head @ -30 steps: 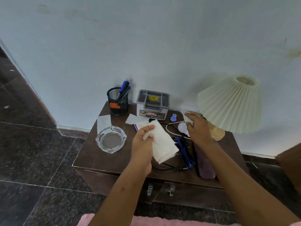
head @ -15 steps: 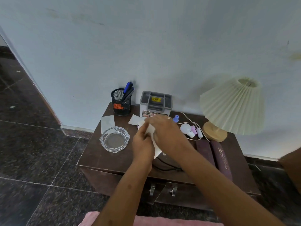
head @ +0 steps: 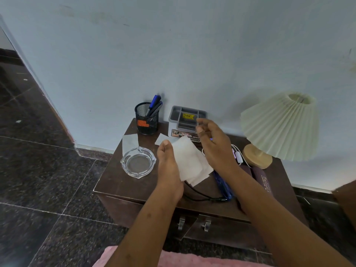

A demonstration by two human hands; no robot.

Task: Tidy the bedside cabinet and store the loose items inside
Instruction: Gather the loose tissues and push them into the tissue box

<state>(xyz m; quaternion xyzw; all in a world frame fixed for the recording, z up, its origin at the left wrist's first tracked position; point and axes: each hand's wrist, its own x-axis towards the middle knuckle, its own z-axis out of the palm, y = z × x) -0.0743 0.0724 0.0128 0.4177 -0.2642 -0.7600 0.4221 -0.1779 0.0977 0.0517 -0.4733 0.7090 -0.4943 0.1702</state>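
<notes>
Head view: left hand (head: 169,166) fingers (head: 165,145) pinch one stack of white tissues (head: 189,158) (two or three layers, can't tell) just above mid tabletop (head: 119,184). Right hand (head: 213,147) fingers (head: 202,123) loose, spread, holding nothing. Around: two paper slips (head: 130,141), one glass ashtray (head: 138,162), one pen cup (head: 147,118), one grey organizer (head: 187,120), one lamp (head: 279,126). Half a second ago the right hand was on the tissues; now it's off.
</notes>
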